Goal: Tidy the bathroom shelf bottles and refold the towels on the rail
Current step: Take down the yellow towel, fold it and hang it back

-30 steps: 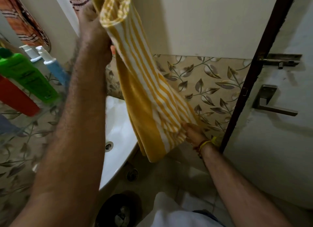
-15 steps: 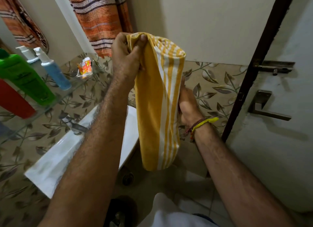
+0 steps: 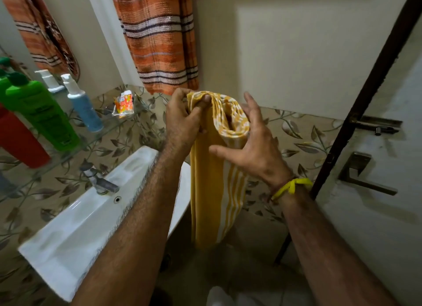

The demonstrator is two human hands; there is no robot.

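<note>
A yellow towel with white stripes (image 3: 213, 191) hangs folded lengthwise in front of me. My left hand (image 3: 182, 123) pinches its doubled-over top edge. My right hand (image 3: 253, 143) presses against the fold's right side with fingers spread, thumb across the front. An orange plaid towel (image 3: 159, 38) hangs on the wall behind. On the glass shelf (image 3: 109, 125) at left stand a green bottle (image 3: 38, 109), a red bottle (image 3: 18, 136), a blue spray bottle (image 3: 82, 104) and a white pump bottle (image 3: 49, 81). A small orange packet (image 3: 124, 103) lies at the shelf's right end.
A white sink (image 3: 91, 214) with a metal tap (image 3: 98, 180) sits below the shelf. The door (image 3: 388, 191), with its handle (image 3: 360, 173) and latch (image 3: 376, 124), stands at right. A mirror (image 3: 34, 31) at upper left reflects the orange towel.
Both hands lowered the yellow towel from head height. My right hand let go of the bottom end, came up and now rests on the folded top beside my left hand.
</note>
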